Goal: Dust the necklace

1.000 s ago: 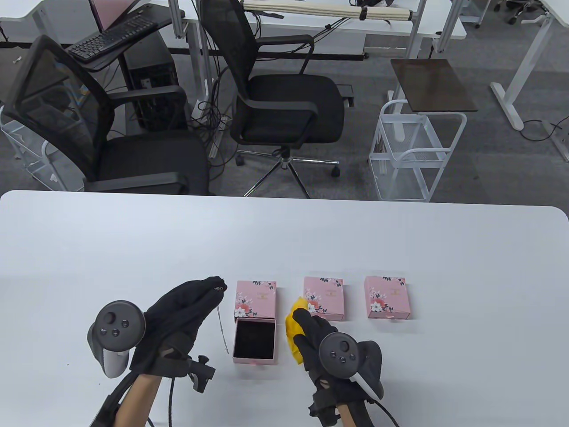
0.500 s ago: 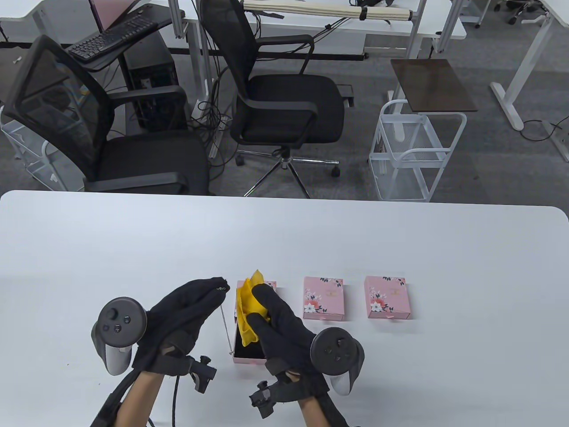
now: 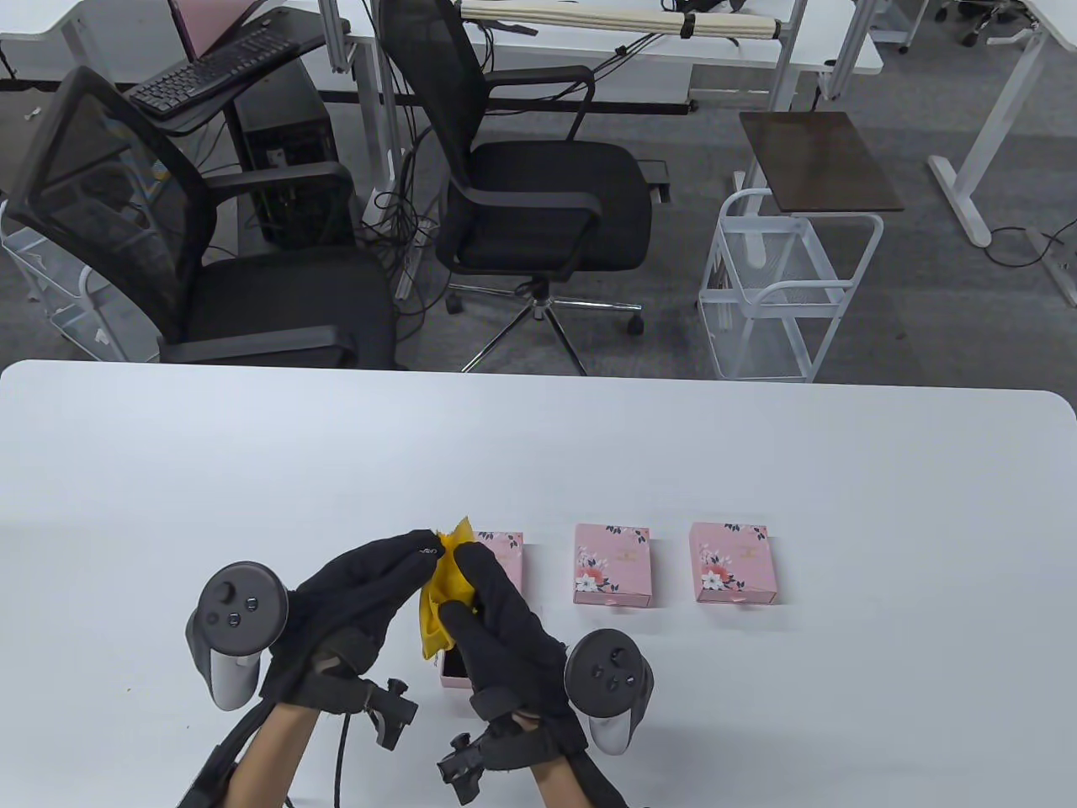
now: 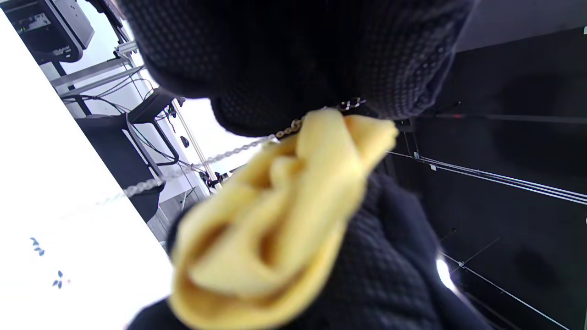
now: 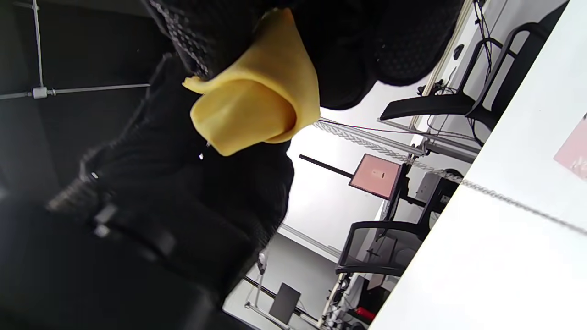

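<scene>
the left hand [image 3: 358,606] pinches the necklace [image 4: 206,160] hanging so the right hand [image 3: 505,640], at 3 o'clock, clamps the yellow cloth [image 3: 442,602] around it.

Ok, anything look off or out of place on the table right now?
Nothing stands out. The left hand pinches the necklace by its top end, and the right hand holds the yellow cloth against it. The open box sits below; the other two pink boxes lie shut and square.

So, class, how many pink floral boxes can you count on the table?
3, in a row near the front edge: one partly hidden behind the right hand, one in the middle, one farthest right. None other shows.
</scene>
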{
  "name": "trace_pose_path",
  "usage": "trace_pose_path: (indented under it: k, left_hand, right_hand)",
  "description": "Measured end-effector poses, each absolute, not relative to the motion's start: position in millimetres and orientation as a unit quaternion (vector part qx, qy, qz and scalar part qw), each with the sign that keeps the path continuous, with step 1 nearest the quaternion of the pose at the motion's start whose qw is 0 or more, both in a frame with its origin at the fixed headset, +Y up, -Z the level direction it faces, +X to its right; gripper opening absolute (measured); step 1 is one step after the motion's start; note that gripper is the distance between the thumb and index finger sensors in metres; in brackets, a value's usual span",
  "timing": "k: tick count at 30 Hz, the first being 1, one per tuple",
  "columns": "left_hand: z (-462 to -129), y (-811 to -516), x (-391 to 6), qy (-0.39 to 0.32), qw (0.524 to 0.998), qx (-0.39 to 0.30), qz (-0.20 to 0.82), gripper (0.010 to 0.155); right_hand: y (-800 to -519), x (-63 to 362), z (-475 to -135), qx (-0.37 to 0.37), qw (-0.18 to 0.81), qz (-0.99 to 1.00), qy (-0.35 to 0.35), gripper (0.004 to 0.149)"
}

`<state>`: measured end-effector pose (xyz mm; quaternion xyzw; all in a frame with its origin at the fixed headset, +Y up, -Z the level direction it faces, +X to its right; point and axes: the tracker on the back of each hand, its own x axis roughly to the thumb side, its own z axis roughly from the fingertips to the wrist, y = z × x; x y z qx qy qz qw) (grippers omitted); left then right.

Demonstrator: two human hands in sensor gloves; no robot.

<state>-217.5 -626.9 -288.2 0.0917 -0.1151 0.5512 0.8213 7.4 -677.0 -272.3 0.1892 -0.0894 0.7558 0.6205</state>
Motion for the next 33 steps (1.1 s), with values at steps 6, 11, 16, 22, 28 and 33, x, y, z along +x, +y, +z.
trace_pose_path:
  k: [6, 11, 16, 22, 28, 33]
  left_hand:
    - [-284, -628, -206, -0.12, 0.828, 0.098, 0.54, 0.038]
    - [-278, -627, -194, -0.126, 0.836, 0.105, 0.524, 0.038]
    - [-274, -627, -185, -0.138, 0.855, 0.127, 0.483, 0.038]
    - [-272, -626, -182, -0.145, 0.858, 0.126, 0.477, 0.037]
    - [-269, -623, -179, -0.15, 0.868, 0.132, 0.456, 0.037]
    - [-266, -621, -177, -0.15, 0.877, 0.145, 0.434, 0.038]
  right_hand:
    - [-675, 6, -271, 0.185, 0.551, 0.804, -0.125, 0.066]
    - [-674, 4, -268, 0.15, 0.516, 0.827, -0.166, 0.067]
    - [-674, 6, -267, 0.119, 0.479, 0.847, -0.196, 0.059]
    - [-675, 7, -267, 0.101, 0.492, 0.845, -0.184, 0.046]
    - [-674, 6, -267, 0.101, 0.484, 0.85, -0.184, 0.042]
    - [-674, 5, -267, 0.104, 0.478, 0.854, -0.18, 0.041]
